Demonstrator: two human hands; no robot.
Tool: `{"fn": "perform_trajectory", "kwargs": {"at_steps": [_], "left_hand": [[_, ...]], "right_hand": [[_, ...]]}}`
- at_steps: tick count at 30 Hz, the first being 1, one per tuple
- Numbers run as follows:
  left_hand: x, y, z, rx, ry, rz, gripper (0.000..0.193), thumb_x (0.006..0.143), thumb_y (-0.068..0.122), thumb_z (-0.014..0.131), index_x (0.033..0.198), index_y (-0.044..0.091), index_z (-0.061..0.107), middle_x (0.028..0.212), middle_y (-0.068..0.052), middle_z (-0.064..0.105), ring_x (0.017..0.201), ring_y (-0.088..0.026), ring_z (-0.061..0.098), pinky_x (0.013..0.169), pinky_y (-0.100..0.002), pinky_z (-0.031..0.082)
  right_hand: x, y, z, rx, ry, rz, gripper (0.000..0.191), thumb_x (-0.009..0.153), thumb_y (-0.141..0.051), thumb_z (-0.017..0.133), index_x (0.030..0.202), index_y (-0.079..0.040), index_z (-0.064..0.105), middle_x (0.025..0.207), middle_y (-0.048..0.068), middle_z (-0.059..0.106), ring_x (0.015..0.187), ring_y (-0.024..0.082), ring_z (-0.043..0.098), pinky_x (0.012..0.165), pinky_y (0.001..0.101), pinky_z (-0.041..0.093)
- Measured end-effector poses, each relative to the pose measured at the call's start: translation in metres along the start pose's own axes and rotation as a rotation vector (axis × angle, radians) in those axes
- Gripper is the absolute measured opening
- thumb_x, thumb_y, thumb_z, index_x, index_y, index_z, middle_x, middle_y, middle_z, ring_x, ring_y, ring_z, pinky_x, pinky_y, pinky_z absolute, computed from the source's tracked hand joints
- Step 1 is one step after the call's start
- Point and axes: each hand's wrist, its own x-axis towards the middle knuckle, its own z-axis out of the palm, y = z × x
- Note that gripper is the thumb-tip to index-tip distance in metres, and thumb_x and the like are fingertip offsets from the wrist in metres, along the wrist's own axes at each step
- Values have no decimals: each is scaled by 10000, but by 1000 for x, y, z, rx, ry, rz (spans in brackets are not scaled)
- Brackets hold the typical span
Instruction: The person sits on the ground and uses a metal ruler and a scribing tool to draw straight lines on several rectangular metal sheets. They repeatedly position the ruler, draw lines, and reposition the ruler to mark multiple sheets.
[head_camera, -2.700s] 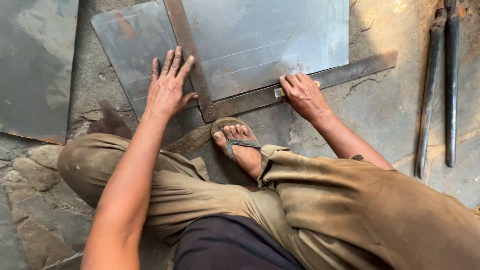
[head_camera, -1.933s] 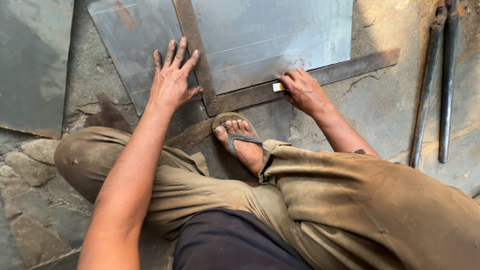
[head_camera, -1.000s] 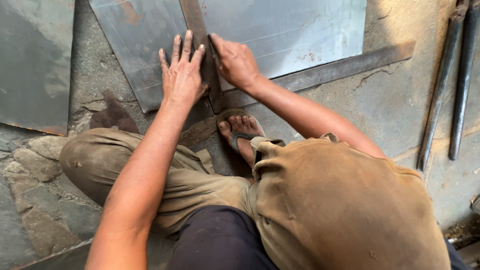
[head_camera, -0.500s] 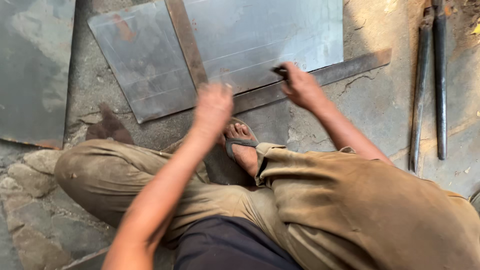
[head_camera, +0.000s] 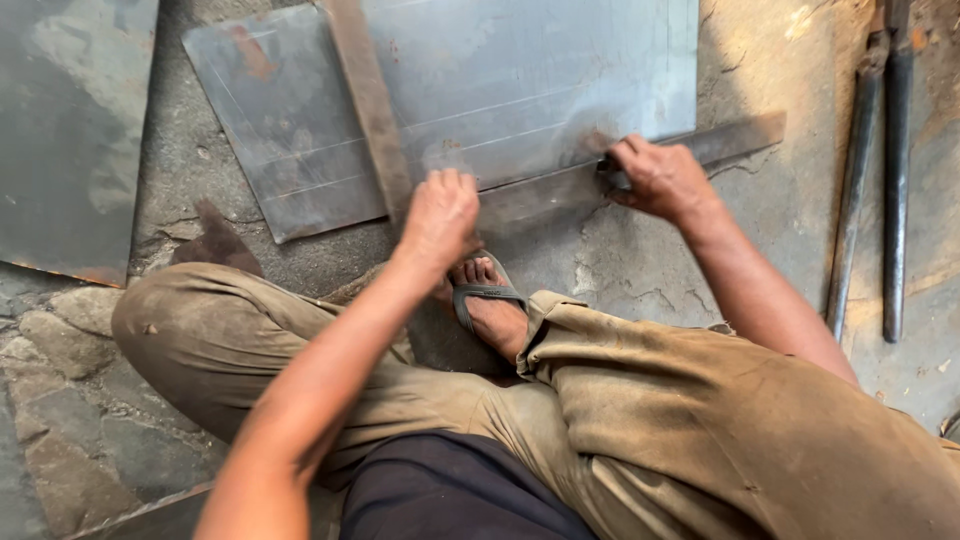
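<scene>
A grey metal sheet (head_camera: 520, 80) lies flat on the concrete floor in front of me. An L-shaped steel square (head_camera: 365, 120) rests on it, its long arm running right along the sheet's near edge. My left hand (head_camera: 440, 215), blurred, sits with curled fingers over the square's corner. My right hand (head_camera: 660, 178) is closed around a small dark marking tool (head_camera: 608, 176), whose tip is at the square's long arm near the sheet's edge. My sandalled foot (head_camera: 490, 305) is just below the corner.
A second metal sheet (head_camera: 70, 130) lies at the left. Two long dark metal bars or tool handles (head_camera: 880, 170) lie at the right. Rough stones (head_camera: 60, 400) border the floor at the lower left. My bent legs fill the foreground.
My left hand left the sheet and came down onto the square's corner. My right hand moved from the upright arm out to the right along the long arm.
</scene>
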Motion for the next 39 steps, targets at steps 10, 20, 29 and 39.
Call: {"fn": "perform_trajectory", "kwargs": {"at_steps": [10,20,29,39], "left_hand": [[-37,-113,-42,-63,329,-93,726,647,258,951,1254,15,635,1153,-172,579,1088,-320,565,969,-430,492],[-33,-120,-1,21,381,-137,557,877,145,790,1389,-11,633,1328,-170,603,1274,-307,564,1108,-426,477],[-31,-126,2,10,399,-154,513,907,121,765,1389,-6,640,1314,-179,618,1277,-311,573,1122,-425,477],[-26,-127,2,39,366,-143,385,1002,12,652,1383,-36,639,1246,-179,617,1216,-303,583,1081,-424,503]], "right_hand": [[79,-33,-49,168,370,-152,628,793,-384,887,1294,-116,620,1166,83,645,899,257,712,718,367,601],[101,-36,-28,138,328,-138,583,866,-395,849,1351,-130,663,1278,72,660,884,225,745,711,299,635],[104,-41,-32,144,356,-131,565,868,-414,847,1347,-172,669,1250,53,655,876,217,745,703,303,634],[105,-40,-37,161,340,-130,564,862,-404,863,1327,-157,661,1238,57,649,852,231,741,718,330,628]]}}
